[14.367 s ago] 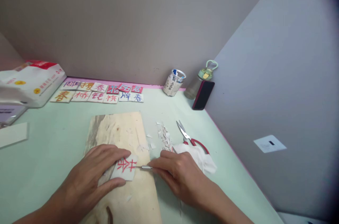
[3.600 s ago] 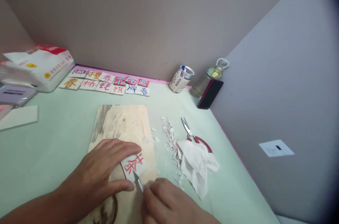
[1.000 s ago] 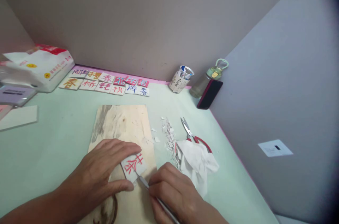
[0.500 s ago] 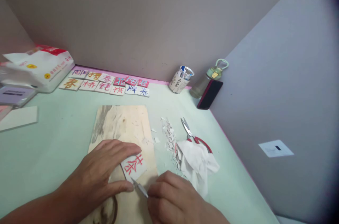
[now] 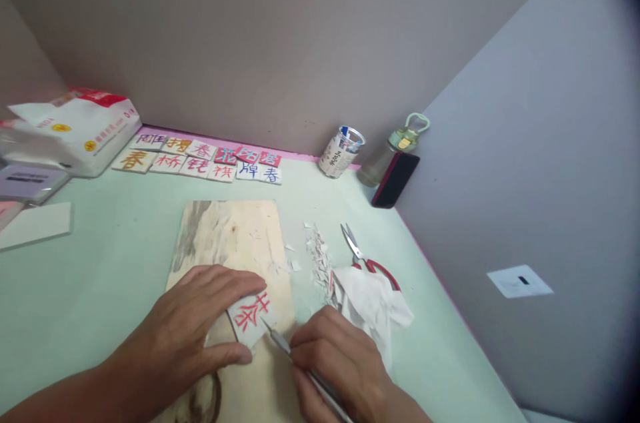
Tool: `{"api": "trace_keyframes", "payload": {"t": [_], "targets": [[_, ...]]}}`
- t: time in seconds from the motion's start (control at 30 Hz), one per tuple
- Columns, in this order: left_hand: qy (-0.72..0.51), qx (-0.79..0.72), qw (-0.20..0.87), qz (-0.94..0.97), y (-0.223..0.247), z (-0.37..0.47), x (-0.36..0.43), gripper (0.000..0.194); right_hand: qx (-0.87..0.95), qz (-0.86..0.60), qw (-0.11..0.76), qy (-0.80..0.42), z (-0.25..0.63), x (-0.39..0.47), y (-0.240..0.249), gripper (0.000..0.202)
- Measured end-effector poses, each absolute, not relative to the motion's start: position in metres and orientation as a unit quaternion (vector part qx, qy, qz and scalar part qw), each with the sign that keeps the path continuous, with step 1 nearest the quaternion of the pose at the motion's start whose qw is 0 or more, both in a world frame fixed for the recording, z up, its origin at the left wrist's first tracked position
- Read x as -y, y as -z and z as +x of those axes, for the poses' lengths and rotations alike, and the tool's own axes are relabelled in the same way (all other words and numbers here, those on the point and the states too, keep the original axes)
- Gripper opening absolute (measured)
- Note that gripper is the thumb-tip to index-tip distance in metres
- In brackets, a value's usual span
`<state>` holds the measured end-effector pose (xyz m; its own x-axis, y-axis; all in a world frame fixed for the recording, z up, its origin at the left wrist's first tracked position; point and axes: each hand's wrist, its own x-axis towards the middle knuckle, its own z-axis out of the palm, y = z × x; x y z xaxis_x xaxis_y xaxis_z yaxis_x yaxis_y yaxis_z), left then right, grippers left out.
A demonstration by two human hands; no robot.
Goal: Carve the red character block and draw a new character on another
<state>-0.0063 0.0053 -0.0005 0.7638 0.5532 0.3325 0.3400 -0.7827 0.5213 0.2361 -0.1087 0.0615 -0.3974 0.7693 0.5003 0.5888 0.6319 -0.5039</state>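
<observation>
A small white slab [image 5: 253, 311] with a red painted character lies on the wooden board [image 5: 235, 229]. My left hand [image 5: 200, 313] steadies it, fingers along its upper left side and thumb at its lower edge. In my right hand [image 5: 340, 359] is a slim metal craft knife [image 5: 281, 343], held like a pen. Its point meets the slab's face at the right of the red strokes. Part of the slab is covered by my left fingers.
Right of the board are pale shavings [image 5: 320, 256], red-handled scissors [image 5: 373, 263] and a crumpled white tissue [image 5: 370, 309]. Several lettered tiles [image 5: 195, 156] line the back. Beyond stand a can [image 5: 336, 159], a bottle [image 5: 375, 166], a phone [image 5: 397, 179] and a tissue pack [image 5: 95, 133].
My right hand has moved up and turned, and the craft knife's point has gone from the slab's lower edge to the right side of the character. My left hand and the slab stay put.
</observation>
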Motion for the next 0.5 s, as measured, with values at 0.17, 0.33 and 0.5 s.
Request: {"api": "trace_keyframes", "payload": {"t": [0.17,0.33,0.5], "targets": [[-0.230,-0.228,0.211,0.922,0.0011,-0.0076,-0.0069,0.067,0.816,-0.420,0.380,-0.113,0.2342,0.1079,-0.0549,0.014],[-0.244,-0.257,0.232,0.906,0.0002,-0.0064,-0.0025,0.065,0.822,-0.414,0.367,-0.138,0.2337,0.1071,-0.0560,0.014],[-0.247,-0.248,0.235,0.907,0.0020,-0.0052,-0.0012,0.063,0.826,-0.425,0.345,-0.137,0.2376,0.1084,-0.0557,0.012]]}}
